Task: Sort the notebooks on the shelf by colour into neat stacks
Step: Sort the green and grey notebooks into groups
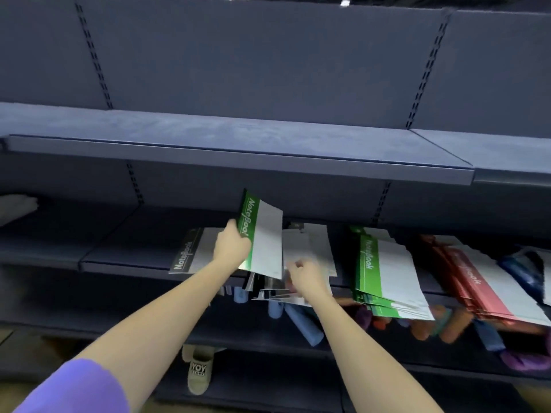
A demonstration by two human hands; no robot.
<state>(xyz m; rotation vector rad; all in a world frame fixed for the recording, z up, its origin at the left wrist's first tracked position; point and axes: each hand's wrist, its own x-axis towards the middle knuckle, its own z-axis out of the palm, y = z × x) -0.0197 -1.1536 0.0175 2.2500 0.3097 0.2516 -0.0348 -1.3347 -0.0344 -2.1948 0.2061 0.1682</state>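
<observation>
1. At the far left of the shelf (119,260) we see a black notebook (190,251) lying flat with its spine toward the left. We judge it is the start of the black stack, because nothing of another colour lies on it.
2. Our left hand (232,245) pinches a green notebook (262,239) by its green spine edge, thumb on one side and fingers curled behind. The notebook is lifted off the pile and stands almost upright, tilted a little. We think it is held so because it was taken out of the mixed pile and must travel to the green stack on the right.
3. Below and just beside it is the mixed pile (301,263) of unsorted notebooks. Some covers hang over the front edge of the shelf, so they could slide down if we pull carelessly.
4. Our right hand (307,275) rests on this pile with fingers curled. It seems to steady or leaf through the covers, but we cannot tell whether it really grips one.
5. Further right lies the green stack (384,272), fanned and not yet neat, also overhanging the edge.
6. At the far right the red stack (474,287) leans in the same way, and next to it something dark blue that is too blurred to name.
</observation>
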